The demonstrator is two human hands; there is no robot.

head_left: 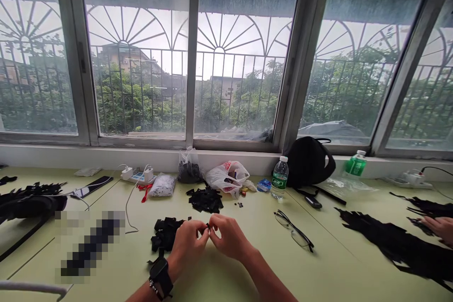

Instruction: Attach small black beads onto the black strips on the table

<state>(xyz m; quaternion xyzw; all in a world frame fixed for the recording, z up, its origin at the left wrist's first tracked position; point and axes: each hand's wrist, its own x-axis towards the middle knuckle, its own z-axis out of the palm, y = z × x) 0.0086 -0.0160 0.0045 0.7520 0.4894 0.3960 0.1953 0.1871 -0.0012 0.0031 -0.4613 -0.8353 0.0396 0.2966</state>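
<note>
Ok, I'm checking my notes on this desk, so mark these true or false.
1. The left hand wears a black watch. True.
2. The right hand holds the phone. False: the phone lies on the desk; the hands pinch a small black piece.
3. The glasses lie inside the black bag. False: they lie on the desk, right of the hands.
4. A water bottle stands beside the black bag. True.
5. Another person's hand shows at the right edge. True.
</note>
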